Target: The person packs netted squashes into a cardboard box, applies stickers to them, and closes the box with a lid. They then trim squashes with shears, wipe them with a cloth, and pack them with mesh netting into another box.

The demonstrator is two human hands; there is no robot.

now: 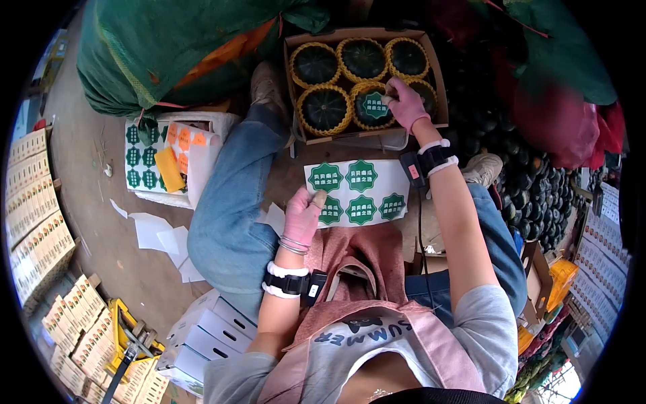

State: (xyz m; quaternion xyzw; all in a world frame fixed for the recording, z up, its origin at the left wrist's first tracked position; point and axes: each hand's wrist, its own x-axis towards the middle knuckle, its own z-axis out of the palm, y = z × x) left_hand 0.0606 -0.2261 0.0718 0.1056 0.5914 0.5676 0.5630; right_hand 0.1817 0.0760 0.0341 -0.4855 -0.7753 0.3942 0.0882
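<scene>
My left hand (304, 217), in a pink glove with bare fingertips, pinches the left edge of a white sheet of green stickers (361, 176) above my lap. The sheet's upper right area shows no sticker. At the open cardboard box (441, 81), my right hand (406, 104), gloved the same way, has its fingers at the edge of a green label (375, 105) lying on a dark green pumpkin (363, 120) in the front row. Several pumpkins in yellow foam nets (324, 110) fill the box. Part of the front right one is behind my right hand.
A white foam box (215, 124) with more sticker sheets (140, 158) stands at left. Loose white papers (161, 232) lie on the floor. Green sacks (188, 40) are behind, many dark pumpkins (538, 209) at right, white cartons (212, 330) at lower left.
</scene>
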